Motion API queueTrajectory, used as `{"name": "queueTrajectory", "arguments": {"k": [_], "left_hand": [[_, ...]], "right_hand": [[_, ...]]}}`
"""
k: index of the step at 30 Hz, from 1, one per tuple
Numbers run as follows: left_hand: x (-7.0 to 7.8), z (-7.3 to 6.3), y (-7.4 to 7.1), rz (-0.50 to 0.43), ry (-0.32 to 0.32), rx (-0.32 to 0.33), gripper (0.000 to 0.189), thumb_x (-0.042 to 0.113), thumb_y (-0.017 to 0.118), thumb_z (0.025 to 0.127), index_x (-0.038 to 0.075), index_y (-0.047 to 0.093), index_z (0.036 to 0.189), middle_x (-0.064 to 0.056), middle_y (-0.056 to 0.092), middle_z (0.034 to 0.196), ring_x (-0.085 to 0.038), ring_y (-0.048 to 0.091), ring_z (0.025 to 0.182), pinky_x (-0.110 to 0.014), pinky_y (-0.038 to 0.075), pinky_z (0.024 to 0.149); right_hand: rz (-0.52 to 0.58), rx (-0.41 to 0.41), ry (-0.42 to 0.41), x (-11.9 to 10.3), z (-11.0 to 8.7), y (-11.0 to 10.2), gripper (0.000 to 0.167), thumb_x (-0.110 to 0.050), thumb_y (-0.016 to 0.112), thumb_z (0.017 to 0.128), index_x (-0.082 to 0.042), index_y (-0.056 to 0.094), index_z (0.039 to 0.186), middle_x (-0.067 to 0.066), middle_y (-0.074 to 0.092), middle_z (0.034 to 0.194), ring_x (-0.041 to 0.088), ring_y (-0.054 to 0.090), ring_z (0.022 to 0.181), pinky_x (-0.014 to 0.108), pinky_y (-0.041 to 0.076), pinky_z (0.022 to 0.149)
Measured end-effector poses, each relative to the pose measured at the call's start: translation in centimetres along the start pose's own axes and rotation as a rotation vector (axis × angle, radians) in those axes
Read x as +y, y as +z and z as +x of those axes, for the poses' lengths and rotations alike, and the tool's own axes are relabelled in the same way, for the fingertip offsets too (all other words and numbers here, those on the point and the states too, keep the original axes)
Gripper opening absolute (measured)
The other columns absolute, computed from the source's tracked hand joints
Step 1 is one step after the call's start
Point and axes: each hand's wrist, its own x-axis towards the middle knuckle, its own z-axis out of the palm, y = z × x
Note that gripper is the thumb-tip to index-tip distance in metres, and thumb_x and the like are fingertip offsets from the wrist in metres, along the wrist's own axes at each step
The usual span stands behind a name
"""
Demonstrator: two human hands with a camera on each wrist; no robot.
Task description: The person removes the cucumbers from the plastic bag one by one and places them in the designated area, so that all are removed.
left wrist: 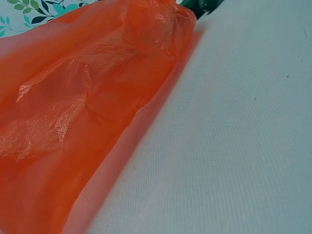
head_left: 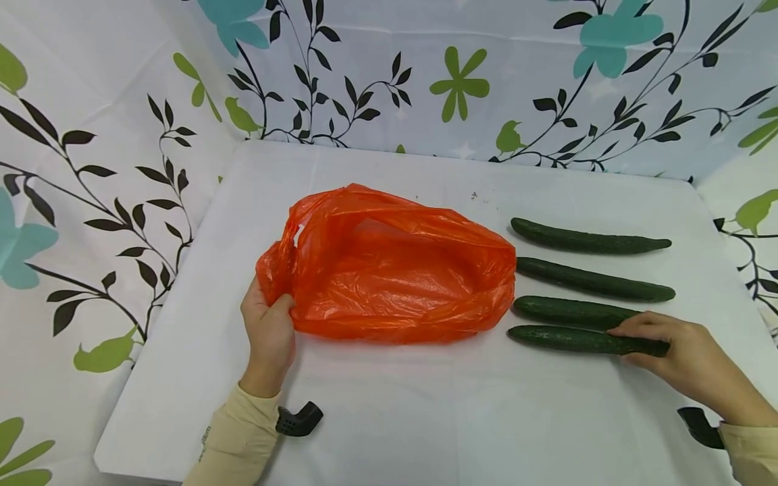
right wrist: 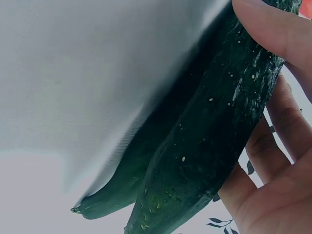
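Observation:
An orange plastic bag (head_left: 389,270) lies with its mouth spread on the white table. My left hand (head_left: 270,331) grips its bunched left end, thumb on top; in the left wrist view the bag (left wrist: 92,97) fills the left side and the hand is out of sight. At the right, my right hand (head_left: 687,344) holds the nearest dark green cucumber (head_left: 565,339) by its right part. In the right wrist view, thumb and fingers lie on either side of this cucumber (right wrist: 209,122), with another cucumber (right wrist: 117,185) close beside it.
Behind the held one, a second cucumber (head_left: 565,310), a third cucumber (head_left: 595,280) and a far cucumber (head_left: 589,239) lie roughly parallel. The bag's right edge meets the third one's left end. A patterned cloth (head_left: 365,67) hangs behind the white table (head_left: 425,412).

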Motion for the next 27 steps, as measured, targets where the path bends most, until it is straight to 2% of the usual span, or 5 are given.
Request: {"name": "queueTrajectory", "arguments": {"k": [9, 15, 17, 23, 27], "left_hand": [[0.0, 0.0, -0.1, 0.024, -0.004, -0.018, 0.063, -0.02, 0.033, 0.088, 0.003, 0.05, 0.144, -0.01, 0.053, 0.14, -0.031, 0.05, 0.126, -0.039, 0.048, 0.103], [0.0, -0.1, 0.0, 0.035, -0.025, -0.007, 0.061, -0.019, 0.034, 0.088, 0.002, 0.05, 0.143, -0.01, 0.053, 0.14, -0.03, 0.05, 0.125, -0.038, 0.048, 0.103], [0.0, -0.1, -0.1, 0.041, -0.028, -0.011, 0.06, -0.019, 0.034, 0.088, 0.002, 0.049, 0.143, -0.01, 0.052, 0.14, -0.03, 0.05, 0.126, -0.04, 0.048, 0.104], [-0.1, -0.1, -0.1, 0.04, -0.034, -0.022, 0.059, -0.018, 0.035, 0.09, 0.002, 0.048, 0.144, -0.01, 0.051, 0.14, -0.031, 0.049, 0.125, -0.04, 0.048, 0.103], [-0.1, -0.1, -0.2, 0.035, -0.035, -0.028, 0.059, -0.017, 0.035, 0.09, 0.002, 0.048, 0.144, -0.011, 0.052, 0.14, -0.031, 0.05, 0.124, -0.038, 0.049, 0.102]], "right_hand": [[-0.02, -0.016, 0.038, 0.3, -0.2, 0.6, 0.046, -0.007, 0.094, 0.057, -0.021, 0.08, 0.098, -0.004, 0.069, 0.103, 0.005, 0.058, 0.099, 0.016, 0.041, 0.076], [-0.058, -0.03, 0.046, 0.1, -0.1, 0.8, 0.045, -0.009, 0.094, 0.057, -0.021, 0.08, 0.097, -0.003, 0.07, 0.102, 0.029, 0.065, 0.095, 0.029, 0.047, 0.072], [-0.056, -0.038, 0.051, 0.0, 0.0, 0.8, 0.044, -0.009, 0.094, 0.058, -0.02, 0.079, 0.098, -0.001, 0.07, 0.103, 0.033, 0.066, 0.095, 0.035, 0.049, 0.072], [-0.04, -0.058, 0.074, -0.3, 0.0, 1.0, 0.042, -0.006, 0.092, 0.06, -0.014, 0.079, 0.099, 0.007, 0.07, 0.103, 0.04, 0.065, 0.097, 0.055, 0.05, 0.075], [-0.043, -0.065, 0.1, -0.4, 0.0, 1.3, 0.041, -0.007, 0.092, 0.061, -0.011, 0.08, 0.1, 0.009, 0.069, 0.102, 0.042, 0.065, 0.096, 0.059, 0.05, 0.074]]}}
